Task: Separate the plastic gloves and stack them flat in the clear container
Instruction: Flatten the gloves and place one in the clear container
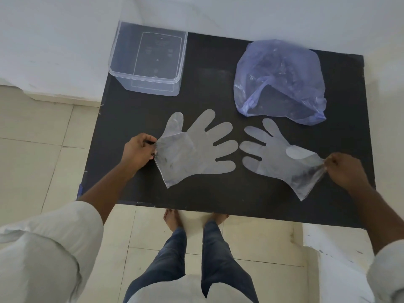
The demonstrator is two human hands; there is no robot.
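My left hand pinches the left glove cuff, my right hand the right glove cuff; both lie flat, fingertips inward; the clear container sits far-left, nearer my left hand.

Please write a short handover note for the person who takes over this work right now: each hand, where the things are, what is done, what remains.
Left hand: pinching the cuff of the left glove.
Right hand: pinching the cuff of the right glove.
Both gloves lie flat and apart on the black table, fingers pointing toward each other.
Clear container: far left of the table, looks empty.
Blue plastic bag: far right, contents unclear.
Done: this pair is separated.
Left: stack both gloves flat in the container, then check the bag for more.
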